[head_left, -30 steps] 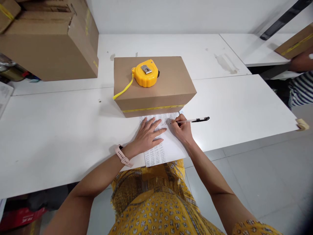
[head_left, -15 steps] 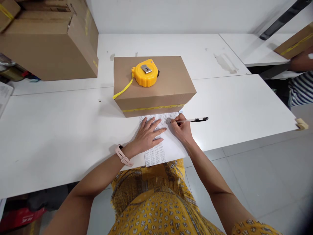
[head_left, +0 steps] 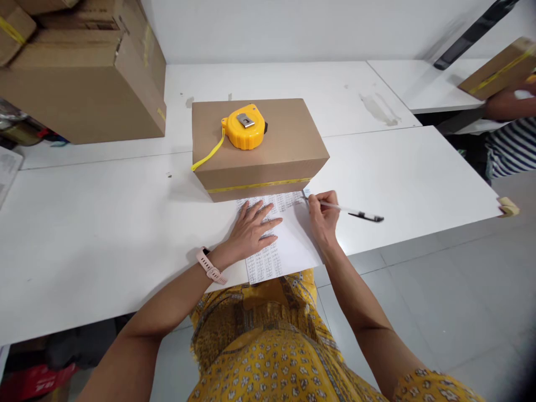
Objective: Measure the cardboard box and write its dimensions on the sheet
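My left hand (head_left: 252, 227) lies flat with fingers spread on a printed sheet of paper (head_left: 281, 249) at the near edge of the white table (head_left: 104, 223). My right hand (head_left: 323, 219) grips a pen (head_left: 352, 211), its tip near the sheet's upper right corner. Just beyond the sheet stands a closed cardboard box (head_left: 268, 148) with yellow tape along its front. A yellow tape measure (head_left: 244, 126) rests on top of the box, its strap hanging over the left edge.
Large stacked cardboard boxes (head_left: 84, 72) fill the far left. At the right, another person in a striped top (head_left: 511, 148) holds a flat cardboard box (head_left: 494, 70) over a second table. A roll of tape (head_left: 508, 206) sits at the table's right corner.
My right hand has shifted right with the pen, from the middle of the sheet's top to its right corner. The pen now slants down to the right. The left hand stays put.
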The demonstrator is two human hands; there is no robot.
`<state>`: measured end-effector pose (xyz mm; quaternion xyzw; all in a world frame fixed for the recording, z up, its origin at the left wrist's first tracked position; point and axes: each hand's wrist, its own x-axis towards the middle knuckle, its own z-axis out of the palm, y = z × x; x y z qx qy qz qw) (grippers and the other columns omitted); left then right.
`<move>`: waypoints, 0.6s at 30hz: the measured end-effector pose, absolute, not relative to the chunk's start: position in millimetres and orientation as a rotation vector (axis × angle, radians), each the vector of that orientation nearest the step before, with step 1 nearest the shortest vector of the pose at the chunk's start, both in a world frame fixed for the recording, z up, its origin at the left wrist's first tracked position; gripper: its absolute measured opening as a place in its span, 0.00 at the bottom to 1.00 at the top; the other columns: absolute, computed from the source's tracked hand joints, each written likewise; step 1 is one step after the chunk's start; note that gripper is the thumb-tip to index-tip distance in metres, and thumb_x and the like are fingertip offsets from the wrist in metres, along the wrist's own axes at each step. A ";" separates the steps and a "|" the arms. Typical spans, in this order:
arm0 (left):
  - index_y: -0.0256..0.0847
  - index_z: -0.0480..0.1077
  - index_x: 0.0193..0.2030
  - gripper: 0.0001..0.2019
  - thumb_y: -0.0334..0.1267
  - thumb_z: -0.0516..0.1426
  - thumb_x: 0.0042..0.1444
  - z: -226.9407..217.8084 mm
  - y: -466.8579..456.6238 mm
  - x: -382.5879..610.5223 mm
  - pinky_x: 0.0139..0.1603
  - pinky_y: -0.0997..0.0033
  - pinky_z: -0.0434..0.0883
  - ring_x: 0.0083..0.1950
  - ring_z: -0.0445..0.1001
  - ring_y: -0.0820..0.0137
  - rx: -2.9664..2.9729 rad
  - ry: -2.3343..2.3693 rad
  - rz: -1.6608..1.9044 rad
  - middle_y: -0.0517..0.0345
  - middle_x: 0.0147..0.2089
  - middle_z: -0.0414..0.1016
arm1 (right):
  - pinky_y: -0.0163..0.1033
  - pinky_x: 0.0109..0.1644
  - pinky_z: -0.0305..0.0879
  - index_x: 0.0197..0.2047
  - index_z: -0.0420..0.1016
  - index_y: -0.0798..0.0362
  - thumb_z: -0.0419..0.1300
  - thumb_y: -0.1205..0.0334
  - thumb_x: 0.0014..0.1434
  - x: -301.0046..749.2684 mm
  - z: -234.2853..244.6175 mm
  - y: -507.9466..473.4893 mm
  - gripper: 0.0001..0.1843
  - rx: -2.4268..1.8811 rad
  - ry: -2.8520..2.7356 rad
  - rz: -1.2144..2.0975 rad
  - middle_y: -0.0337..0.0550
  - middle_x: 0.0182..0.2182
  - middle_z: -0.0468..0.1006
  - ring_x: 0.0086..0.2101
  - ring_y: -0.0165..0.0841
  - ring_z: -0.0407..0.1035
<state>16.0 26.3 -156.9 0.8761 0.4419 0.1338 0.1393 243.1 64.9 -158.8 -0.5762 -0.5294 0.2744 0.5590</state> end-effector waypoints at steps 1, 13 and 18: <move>0.52 0.70 0.67 0.23 0.48 0.59 0.66 -156.6 26.5 15.7 0.76 0.35 0.45 0.77 0.51 0.49 2.535 1.277 0.379 0.52 0.76 0.57 | 0.37 0.31 0.59 0.37 0.65 0.47 0.57 0.51 0.66 251.6 -158.7 65.7 0.10 -1.376 -1.240 0.600 0.34 0.26 0.68 0.25 0.30 0.61; 0.44 0.79 0.48 0.14 0.39 0.51 0.71 -143.7 30.3 9.0 0.58 0.55 0.75 0.53 0.80 0.64 2.583 1.289 1.007 0.51 0.52 0.83 | 0.50 0.52 0.64 0.63 0.72 0.51 0.44 0.76 0.63 344.9 -177.9 83.5 0.31 -1.752 -2.040 -0.069 0.53 0.53 0.79 0.51 0.46 0.67; 0.45 0.76 0.50 0.10 0.40 0.54 0.68 -82.4 49.7 -3.6 0.63 0.46 0.70 0.55 0.77 0.58 2.447 1.708 1.532 0.50 0.51 0.81 | 0.50 0.51 0.65 0.68 0.66 0.55 0.43 0.77 0.62 341.5 -184.5 85.8 0.34 -1.758 -1.940 -0.098 0.55 0.49 0.81 0.47 0.45 0.69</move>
